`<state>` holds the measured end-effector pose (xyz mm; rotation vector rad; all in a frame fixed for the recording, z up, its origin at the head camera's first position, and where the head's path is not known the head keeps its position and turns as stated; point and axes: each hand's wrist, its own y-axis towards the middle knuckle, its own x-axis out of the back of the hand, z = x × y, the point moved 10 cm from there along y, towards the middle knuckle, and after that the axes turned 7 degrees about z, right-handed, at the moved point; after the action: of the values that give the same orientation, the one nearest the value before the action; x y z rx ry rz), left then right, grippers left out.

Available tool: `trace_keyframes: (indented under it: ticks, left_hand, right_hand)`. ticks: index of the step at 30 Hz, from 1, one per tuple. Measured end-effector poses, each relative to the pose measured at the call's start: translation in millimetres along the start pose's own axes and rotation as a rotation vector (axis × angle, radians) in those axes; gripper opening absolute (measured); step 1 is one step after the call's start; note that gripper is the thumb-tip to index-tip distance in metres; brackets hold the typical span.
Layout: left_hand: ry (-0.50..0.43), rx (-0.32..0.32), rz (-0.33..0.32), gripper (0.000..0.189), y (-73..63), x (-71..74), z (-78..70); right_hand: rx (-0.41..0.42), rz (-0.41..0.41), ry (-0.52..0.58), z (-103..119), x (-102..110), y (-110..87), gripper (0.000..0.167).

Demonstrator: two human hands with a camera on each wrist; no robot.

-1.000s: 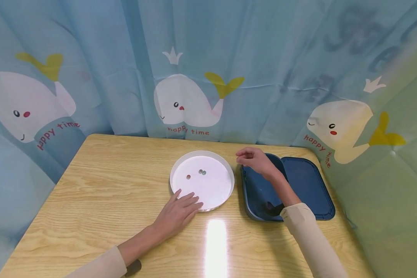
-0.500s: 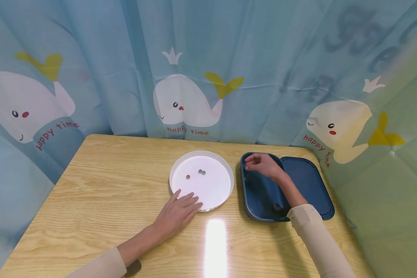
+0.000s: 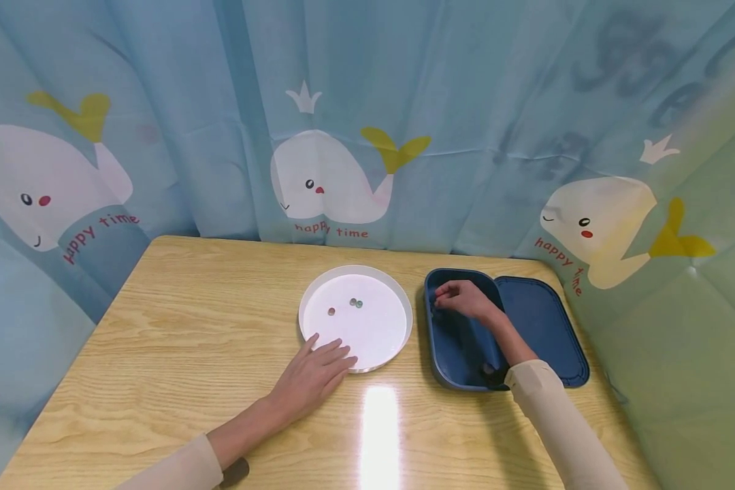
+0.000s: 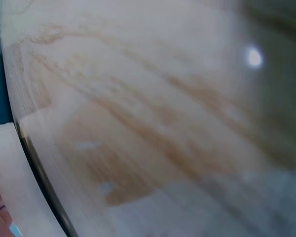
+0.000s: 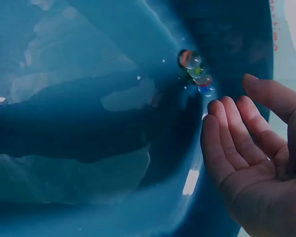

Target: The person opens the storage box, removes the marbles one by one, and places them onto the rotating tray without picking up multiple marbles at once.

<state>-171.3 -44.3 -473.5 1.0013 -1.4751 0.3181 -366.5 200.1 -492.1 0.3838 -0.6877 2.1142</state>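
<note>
My right hand (image 3: 463, 299) reaches into the dark blue box (image 3: 459, 384), near its left wall. Its fingers are slightly bent and the thumb stands apart, with nothing between them in the right wrist view. Just beyond the fingertips, several glass marbles (image 5: 191, 60) lie in a row along the box's inner edge. My left hand (image 3: 315, 374) lies with fingers spread over the near rim of a round white tray (image 3: 406, 320). On the tray are a reddish marble (image 3: 331, 312) and two greenish marbles (image 3: 356, 303) close together.
A flat blue lid (image 3: 542, 327) lies on the wooden table (image 3: 220, 292) against the box's right side. Behind the table hangs a blue curtain (image 3: 465, 190) printed with whales, and a greenish curtain (image 3: 698, 354) borders the right.
My right hand has moved from above the box's left rim rightward, then down toward the inside of the box. The left hand and the marbles on the tray have stayed put.
</note>
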Motion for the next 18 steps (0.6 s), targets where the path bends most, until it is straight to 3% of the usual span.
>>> trace_keyframes:
  ticks: [18]
  left_hand:
    - [0.004,0.008,0.016,0.026,0.6,0.2,-0.3]
  right_hand:
    - [-0.08,0.006,-0.081,-9,-6,10.1,0.02]
